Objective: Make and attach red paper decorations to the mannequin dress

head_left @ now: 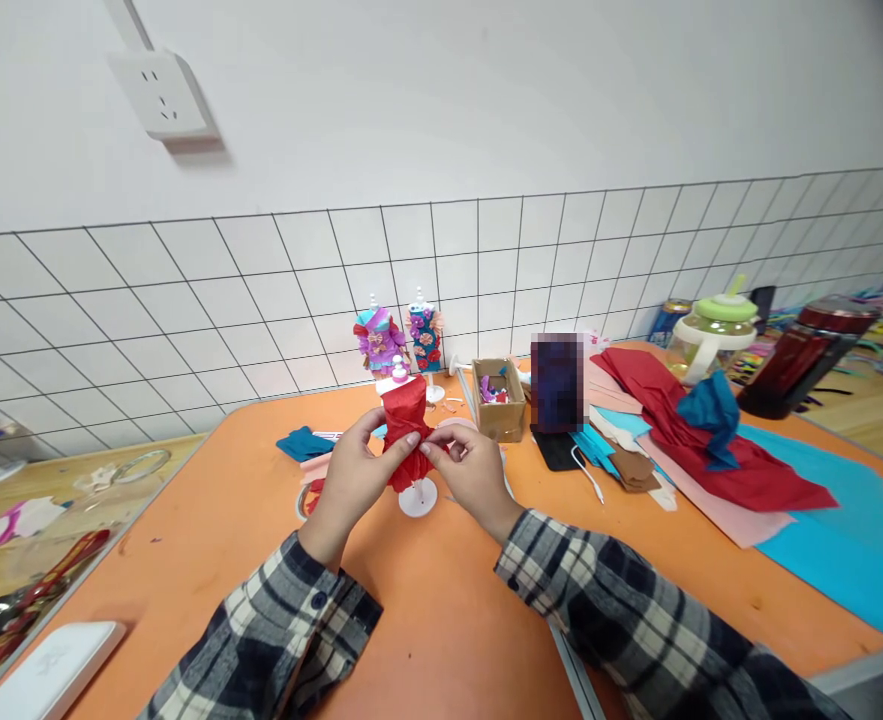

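A small white mannequin on a round white base [418,498] stands on the orange table, wrapped in a red crepe-paper dress [405,405]. My left hand [358,462] is closed around the dress from the left, its thumb pressed on the waist. From the right, my right hand [471,462] pinches the red paper at the waist between thumb and fingers. Both sets of fingertips nearly meet there. Behind it stand two more dressed mannequins, one in a purple ruffled dress [382,340] and one in a teal dress with flowers [425,338].
A cardboard box [499,400] of scraps stands right of the mannequins, beside a blurred dark upright object [558,382]. Red crepe paper [756,465] and blue sheets [846,570] cover the right side, near a lidded jug [711,335] and a dark red flask [808,355]. A white device [58,670] lies front left.
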A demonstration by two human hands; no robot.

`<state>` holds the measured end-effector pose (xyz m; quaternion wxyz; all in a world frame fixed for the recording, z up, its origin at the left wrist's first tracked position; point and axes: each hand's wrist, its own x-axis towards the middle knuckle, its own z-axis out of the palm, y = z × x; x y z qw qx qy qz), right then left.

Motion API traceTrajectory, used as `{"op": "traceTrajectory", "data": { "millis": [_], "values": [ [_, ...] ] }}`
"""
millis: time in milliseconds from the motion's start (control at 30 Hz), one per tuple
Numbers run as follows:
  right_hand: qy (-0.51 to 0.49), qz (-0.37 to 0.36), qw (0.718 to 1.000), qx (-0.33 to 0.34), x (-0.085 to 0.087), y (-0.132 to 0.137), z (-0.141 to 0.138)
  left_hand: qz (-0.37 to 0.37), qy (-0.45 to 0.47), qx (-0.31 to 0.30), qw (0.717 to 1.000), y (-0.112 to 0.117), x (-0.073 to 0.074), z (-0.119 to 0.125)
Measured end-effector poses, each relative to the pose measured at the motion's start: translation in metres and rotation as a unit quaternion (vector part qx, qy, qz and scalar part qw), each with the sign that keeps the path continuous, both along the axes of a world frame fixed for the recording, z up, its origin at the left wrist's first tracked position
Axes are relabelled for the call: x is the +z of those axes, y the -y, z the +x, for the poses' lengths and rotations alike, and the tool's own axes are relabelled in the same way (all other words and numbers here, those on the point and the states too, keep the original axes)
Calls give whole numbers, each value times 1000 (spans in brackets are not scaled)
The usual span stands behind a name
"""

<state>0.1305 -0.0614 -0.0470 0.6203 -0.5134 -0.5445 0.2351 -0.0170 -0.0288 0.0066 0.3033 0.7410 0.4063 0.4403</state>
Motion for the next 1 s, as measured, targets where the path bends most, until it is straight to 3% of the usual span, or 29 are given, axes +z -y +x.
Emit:
{"op": "traceTrajectory", "data": {
  "millis": [333, 533, 833, 1000],
  "values": [
    [29, -11, 999, 30, 6, 0, 3, -15, 2, 12, 1000, 0, 1, 0],
    [67, -39, 997, -3, 16, 4, 4, 9, -34, 23, 999, 4, 5, 2],
    [-45, -72, 994, 65, 6, -10, 10, 38, -74, 59, 995, 2, 6, -3],
    [-67, -33, 994, 81, 0, -12, 7, 37, -76, 53, 995, -1, 6, -6]
  ]
}}
